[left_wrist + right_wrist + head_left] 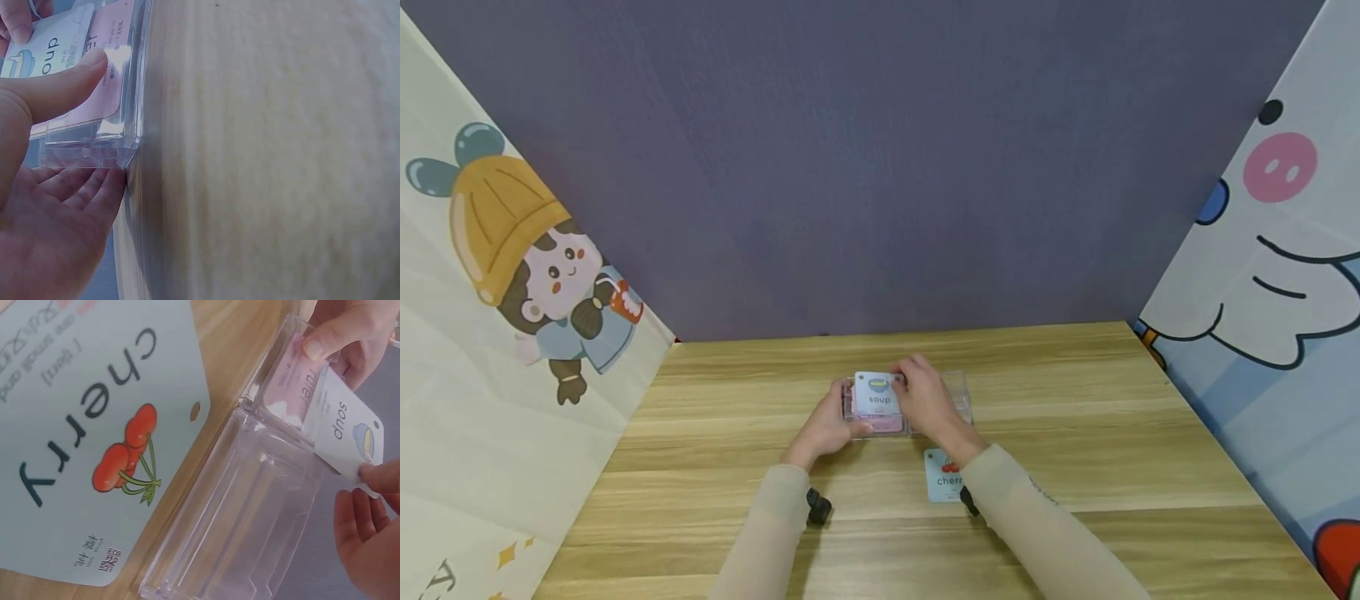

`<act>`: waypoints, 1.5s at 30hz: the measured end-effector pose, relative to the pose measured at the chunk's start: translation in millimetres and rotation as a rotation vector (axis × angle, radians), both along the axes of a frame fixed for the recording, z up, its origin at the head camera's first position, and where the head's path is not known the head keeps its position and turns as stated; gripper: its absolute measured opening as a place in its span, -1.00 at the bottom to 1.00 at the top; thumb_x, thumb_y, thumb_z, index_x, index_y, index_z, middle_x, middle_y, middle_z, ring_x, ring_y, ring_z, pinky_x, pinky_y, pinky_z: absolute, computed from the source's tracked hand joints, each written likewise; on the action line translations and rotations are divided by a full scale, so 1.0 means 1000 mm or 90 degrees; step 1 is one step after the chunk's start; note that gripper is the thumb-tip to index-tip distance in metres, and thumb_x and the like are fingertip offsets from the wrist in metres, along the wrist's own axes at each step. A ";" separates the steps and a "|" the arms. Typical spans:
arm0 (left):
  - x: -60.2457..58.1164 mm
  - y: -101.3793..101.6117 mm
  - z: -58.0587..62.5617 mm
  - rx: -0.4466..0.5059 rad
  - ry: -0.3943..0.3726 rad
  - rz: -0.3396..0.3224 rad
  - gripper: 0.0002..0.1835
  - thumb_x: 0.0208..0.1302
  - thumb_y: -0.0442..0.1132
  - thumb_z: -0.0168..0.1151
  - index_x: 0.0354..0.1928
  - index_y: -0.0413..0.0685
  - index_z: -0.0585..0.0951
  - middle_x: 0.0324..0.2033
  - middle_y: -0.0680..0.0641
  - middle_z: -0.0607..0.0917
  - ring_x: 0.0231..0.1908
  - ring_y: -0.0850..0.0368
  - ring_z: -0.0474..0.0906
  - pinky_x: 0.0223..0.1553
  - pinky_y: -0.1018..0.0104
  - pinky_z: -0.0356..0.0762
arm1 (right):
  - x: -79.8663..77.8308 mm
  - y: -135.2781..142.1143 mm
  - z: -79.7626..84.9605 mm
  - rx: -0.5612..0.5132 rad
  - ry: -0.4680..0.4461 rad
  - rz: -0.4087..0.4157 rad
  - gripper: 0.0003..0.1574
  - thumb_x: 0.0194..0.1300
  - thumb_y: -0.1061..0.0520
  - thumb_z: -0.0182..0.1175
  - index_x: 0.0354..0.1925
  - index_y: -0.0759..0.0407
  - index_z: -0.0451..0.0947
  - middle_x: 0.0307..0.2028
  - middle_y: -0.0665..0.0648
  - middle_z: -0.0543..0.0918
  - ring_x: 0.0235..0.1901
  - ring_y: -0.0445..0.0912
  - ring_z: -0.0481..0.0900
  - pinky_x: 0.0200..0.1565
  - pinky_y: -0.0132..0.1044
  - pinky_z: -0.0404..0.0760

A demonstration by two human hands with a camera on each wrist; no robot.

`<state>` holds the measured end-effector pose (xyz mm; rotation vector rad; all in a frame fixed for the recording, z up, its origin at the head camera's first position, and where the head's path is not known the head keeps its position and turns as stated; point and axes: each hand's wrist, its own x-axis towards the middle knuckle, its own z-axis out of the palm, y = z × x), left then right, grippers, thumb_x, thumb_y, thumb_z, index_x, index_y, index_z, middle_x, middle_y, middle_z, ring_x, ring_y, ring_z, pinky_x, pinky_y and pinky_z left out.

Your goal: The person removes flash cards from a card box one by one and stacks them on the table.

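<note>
"As the cherry card lies face up on the table, on the near side of the clear box, does it count as dealt with?"

"Probably not: it sits apart from the box, and neither hand touches it. One cannot tell whether it is meant to go in or stay out."

"And each grip, at the box itself?"

"The left hand clasps the box round its left end. The right hand pinches the soup card near its right edge, holding it tilted over the box's left compartment."

"So what looks finished?"

"The pink card lies inside that left compartment, partly under the soup card, so it seems settled. The soup card looks midway: it overlaps the pink one, and the pinch on it is not yet released. In the box's right compartment, only transparent plastic shows. By that reading the work is partway along, with the soup card in hand and the cherry card left over."

"Anything beyond?"

"Past the box's far side come more of the table and then a purple-grey backdrop."
</note>
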<state>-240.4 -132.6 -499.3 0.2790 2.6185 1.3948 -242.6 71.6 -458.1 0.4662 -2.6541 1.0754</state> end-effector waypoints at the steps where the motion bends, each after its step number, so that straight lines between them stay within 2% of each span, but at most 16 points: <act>1: -0.001 0.000 0.000 -0.002 0.002 -0.001 0.02 0.10 -0.28 0.55 0.50 -0.28 0.13 0.31 -0.34 0.45 0.32 -0.27 0.38 0.43 -0.16 0.19 | 0.000 0.000 0.000 -0.002 0.006 0.000 -0.80 0.34 0.30 0.28 -0.05 0.22 0.64 -0.12 0.07 0.58 -0.17 -0.09 0.60 -0.11 -0.29 0.68; 12: -0.003 0.001 -0.004 0.000 0.009 -0.001 0.05 0.06 -0.27 0.57 0.50 -0.29 0.13 0.34 -0.34 0.42 0.35 -0.26 0.34 0.45 -0.14 0.15 | -0.003 0.004 0.002 -0.036 0.025 0.027 -0.73 0.34 0.34 0.26 0.01 0.28 0.63 -0.13 0.09 0.55 -0.18 -0.09 0.59 -0.13 -0.29 0.68; 20: -0.003 0.001 -0.005 0.006 0.012 -0.001 0.03 0.06 -0.30 0.57 0.49 -0.30 0.14 0.31 -0.34 0.46 0.32 -0.26 0.37 0.43 -0.14 0.18 | -0.002 0.007 0.003 -0.052 0.037 0.034 -0.76 0.34 0.35 0.26 -0.02 0.27 0.64 -0.19 0.08 0.56 -0.23 -0.09 0.57 -0.18 -0.29 0.67; 36: -0.001 0.002 -0.004 -0.002 0.014 0.000 0.06 0.04 -0.31 0.57 0.50 -0.32 0.12 0.29 -0.37 0.46 0.30 -0.29 0.39 0.43 -0.18 0.19 | -0.001 0.011 0.003 -0.043 0.017 0.025 -0.76 0.39 0.33 0.22 0.01 0.22 0.61 -0.15 0.06 0.59 -0.18 -0.09 0.60 -0.12 -0.27 0.68; 45: -0.002 0.001 -0.006 -0.003 0.016 0.001 0.06 0.04 -0.27 0.58 0.50 -0.33 0.13 0.26 -0.36 0.49 0.28 -0.29 0.41 0.41 -0.18 0.21 | 0.000 0.015 0.007 -0.066 -0.024 0.026 -0.76 0.41 0.33 0.19 0.02 0.21 0.59 -0.17 0.05 0.58 -0.19 -0.10 0.57 -0.14 -0.30 0.67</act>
